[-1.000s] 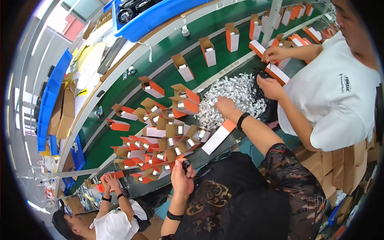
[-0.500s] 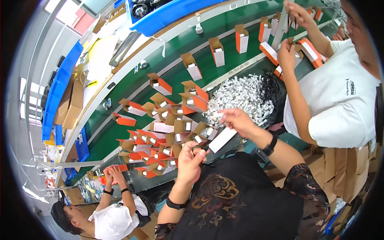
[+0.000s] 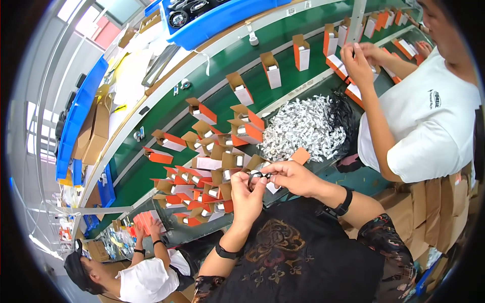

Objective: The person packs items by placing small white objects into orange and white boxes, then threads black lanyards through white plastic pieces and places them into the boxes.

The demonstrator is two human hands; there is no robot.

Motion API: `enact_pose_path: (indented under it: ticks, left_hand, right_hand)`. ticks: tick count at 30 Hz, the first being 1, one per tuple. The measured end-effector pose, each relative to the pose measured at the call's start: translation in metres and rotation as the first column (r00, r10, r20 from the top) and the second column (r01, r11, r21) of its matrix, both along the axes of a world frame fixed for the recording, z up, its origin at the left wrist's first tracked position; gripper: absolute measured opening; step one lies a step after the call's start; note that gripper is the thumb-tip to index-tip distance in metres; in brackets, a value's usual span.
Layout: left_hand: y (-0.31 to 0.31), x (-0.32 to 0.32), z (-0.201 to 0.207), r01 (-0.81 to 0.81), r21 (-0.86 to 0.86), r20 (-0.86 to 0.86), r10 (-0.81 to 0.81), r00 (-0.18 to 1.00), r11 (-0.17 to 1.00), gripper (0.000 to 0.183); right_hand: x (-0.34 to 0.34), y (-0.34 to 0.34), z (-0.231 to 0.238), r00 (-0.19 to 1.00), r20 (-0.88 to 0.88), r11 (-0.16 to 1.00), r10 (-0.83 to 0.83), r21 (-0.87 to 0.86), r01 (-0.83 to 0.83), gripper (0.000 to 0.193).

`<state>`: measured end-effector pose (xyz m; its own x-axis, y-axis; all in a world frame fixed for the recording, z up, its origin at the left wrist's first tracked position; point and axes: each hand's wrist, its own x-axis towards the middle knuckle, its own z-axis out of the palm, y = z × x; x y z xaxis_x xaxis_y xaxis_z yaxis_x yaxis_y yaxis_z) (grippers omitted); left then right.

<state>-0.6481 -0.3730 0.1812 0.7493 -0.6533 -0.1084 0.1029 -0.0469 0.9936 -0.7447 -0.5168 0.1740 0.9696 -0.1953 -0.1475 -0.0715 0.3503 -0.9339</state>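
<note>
Before my chest, both hands meet around a small looped black cord (image 3: 258, 174). My left hand (image 3: 244, 202) pinches it between thumb and fingers. From the other side my right hand (image 3: 295, 178) closes its fingertips on the same cord. Underneath my right hand lies a box with an orange flap (image 3: 301, 155) showing beyond the knuckles; the hand hides much of it. Just past it spreads a heap of small white packets (image 3: 298, 126). Left of my hands stand several open orange-and-white boxes (image 3: 202, 162) with white items inside.
More open boxes (image 3: 271, 69) stand in a row along the green conveyor (image 3: 217, 86). A co-worker in white (image 3: 424, 131) works at the right, and another (image 3: 149, 278) holds an orange box at lower left. A blue tray (image 3: 222, 25) sits on the far shelf. Black plastic (image 3: 346, 121) borders the packets.
My right hand has moved left and nearer from the packet heap to meet my left hand at the cord. The co-worker at the right has brought both hands together.
</note>
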Motion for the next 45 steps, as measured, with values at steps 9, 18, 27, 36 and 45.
enact_pose_path:
  ticks: [9, 18, 27, 36, 45]
  left_hand:
    - [0.013, 0.0, 0.006, 0.006, 0.328, 0.452, -0.162, 0.877, 0.945, 0.073]
    - [0.03, -0.003, -0.013, 0.22, 0.102, 0.482, -0.241, 0.842, 0.97, 0.04]
    - [0.028, 0.01, 0.016, 0.174, 0.051, -0.185, -0.162, 0.969, 0.983, 0.012]
    - [0.027, 0.02, 0.022, 0.011, -0.422, -0.776, -0.367, 0.513, 0.907, 0.008]
    - [0.044, 0.042, 0.008, -0.073, -0.176, -0.301, 0.017, 0.954, 0.982, 0.022]
  right_hand:
    - [0.008, 0.01, -0.011, 0.995, 0.008, 0.995, -0.095, -0.033, 0.095, 0.018]
    - [0.011, 0.001, -0.003, 0.991, -0.13, 0.734, 0.033, 0.676, 0.064, 0.014]
    - [0.017, 0.001, 0.027, 0.988, 0.148, 0.365, -0.045, -0.918, 0.154, 0.004]
    - [0.039, -0.008, 0.049, 0.986, 0.029, 0.891, 0.162, 0.425, -0.159, 0.005]
    - [0.074, 0.034, 0.066, 0.993, 0.09, 0.097, 0.071, -0.992, 0.083, 0.014]
